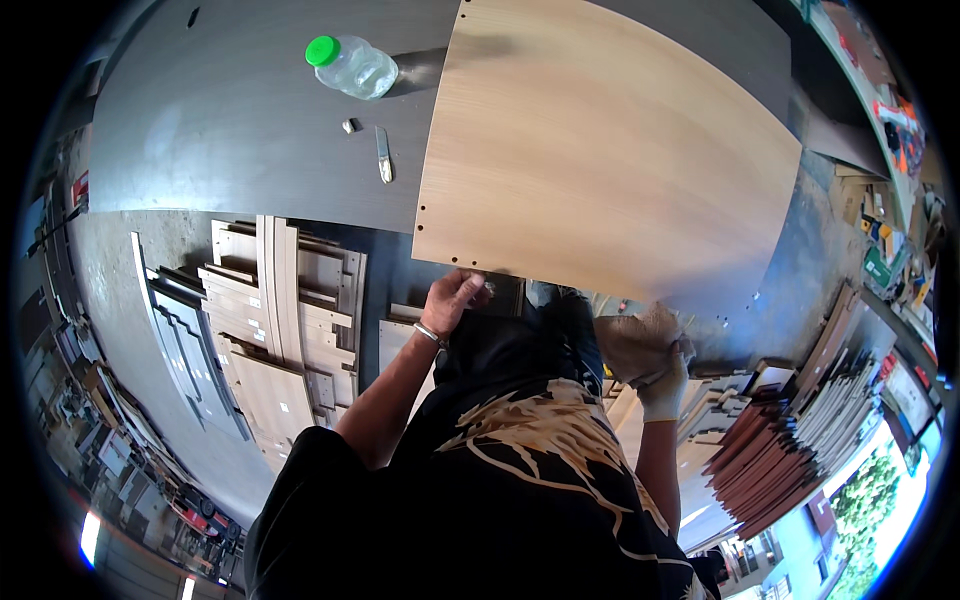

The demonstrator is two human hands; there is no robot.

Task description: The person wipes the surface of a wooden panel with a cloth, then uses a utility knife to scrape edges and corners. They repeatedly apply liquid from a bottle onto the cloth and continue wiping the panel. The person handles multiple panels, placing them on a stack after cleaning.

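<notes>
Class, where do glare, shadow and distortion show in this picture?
Head view: pale glare on the dark table; a shadow to the right of the bottle; fisheye distortion bowing the board; overexposure around the foliage, lower right.

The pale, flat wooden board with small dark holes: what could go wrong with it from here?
The pale, flat wooden board juts past the near edge of the flat dark grey surface, so a bump there might shift it. The bare left hand is close to its edge with no glove, so a rough edge could scratch. Sliding it left might knock the clear plastic bottle with a green cap.
</notes>
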